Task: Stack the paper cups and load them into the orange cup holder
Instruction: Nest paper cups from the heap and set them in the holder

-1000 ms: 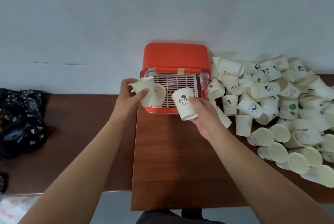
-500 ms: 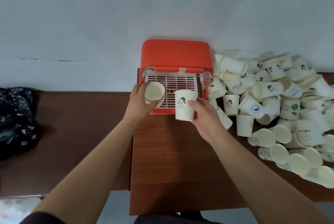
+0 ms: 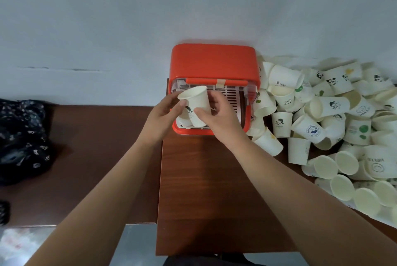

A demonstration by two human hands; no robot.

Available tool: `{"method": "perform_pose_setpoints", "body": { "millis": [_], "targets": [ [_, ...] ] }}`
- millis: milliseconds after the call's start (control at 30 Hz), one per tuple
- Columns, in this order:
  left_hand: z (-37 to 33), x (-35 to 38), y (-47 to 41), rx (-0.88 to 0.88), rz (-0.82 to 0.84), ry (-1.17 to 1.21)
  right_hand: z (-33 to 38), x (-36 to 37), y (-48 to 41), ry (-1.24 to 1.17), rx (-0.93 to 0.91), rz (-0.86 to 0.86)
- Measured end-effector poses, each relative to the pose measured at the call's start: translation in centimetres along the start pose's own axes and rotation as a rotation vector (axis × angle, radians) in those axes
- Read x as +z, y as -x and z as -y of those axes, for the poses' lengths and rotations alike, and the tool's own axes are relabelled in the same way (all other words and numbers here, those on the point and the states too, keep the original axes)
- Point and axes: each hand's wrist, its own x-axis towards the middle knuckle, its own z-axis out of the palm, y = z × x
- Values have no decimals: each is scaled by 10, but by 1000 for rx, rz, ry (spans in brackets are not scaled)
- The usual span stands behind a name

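The orange cup holder (image 3: 212,61) stands against the wall at the back of the table, its clear front and slotted white tray (image 3: 233,94) facing me. In front of the tray I hold a small stack of white paper cups (image 3: 196,99), tilted, mouth up and to the left. My left hand (image 3: 163,115) grips the stack from the left with the thumb on its side. From the right, my right hand (image 3: 219,115) holds the same stack, thumb across the printed cup. How many cups are nested I cannot tell.
A big heap of loose paper cups (image 3: 335,119) covers the right side of the brown table (image 3: 204,190), several lying on their sides. A lower brown bench (image 3: 96,158) lies to the left with a dark patterned bag (image 3: 21,137) on it.
The two hands came together: the printed cup from my right hand and the cup from my left hand are now joined in one stack, raised in front of the holder's tray.
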Motion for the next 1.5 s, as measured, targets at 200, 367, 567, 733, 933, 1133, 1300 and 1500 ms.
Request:
{"method": "perform_pose_setpoints", "body": {
  "millis": [200,367,567,733,933,1133,1300,1500],
  "targets": [
    [0,-2,-8,102,10,-1,1,8,-13,88,-95,6],
    [18,-6,-9,68,0,-37,-10,8,-18,210,-122,32],
    [32,-4,-10,47,14,-150,-22,7,-15,261,-106,95],
    [33,-6,-15,38,34,-172,-22,3,-17,266,-99,123],
    [37,-11,-13,52,62,-144,-28,0,-17,289,-90,155],
    [46,-8,-19,30,28,-166,-35,7,-23,380,-113,99],
    [50,-12,-32,-7,52,-236,-39,9,-34,392,-98,106],
    [51,-15,-34,-25,91,-288,-42,7,-36,416,-76,131]
  ]
}}
